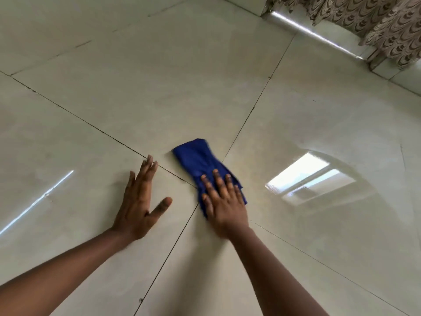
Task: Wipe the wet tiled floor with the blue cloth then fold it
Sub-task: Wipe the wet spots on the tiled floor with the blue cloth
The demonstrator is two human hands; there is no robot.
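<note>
The blue cloth [196,158] lies bunched into a long strip on the glossy cream tiled floor [159,87], near where four tiles meet. My right hand [224,201] presses flat on the near end of the cloth, fingers spread over it. My left hand [141,199] rests flat on the bare tile to the left of the cloth, fingers together and thumb out, holding nothing. The near end of the cloth is hidden under my right hand.
A patterned brown and cream curtain [373,19] hangs at the far right above a tiled skirting [391,71]. A bright window reflection [309,176] shines on the floor right of the cloth. Dark grout lines [79,118] cross the floor.
</note>
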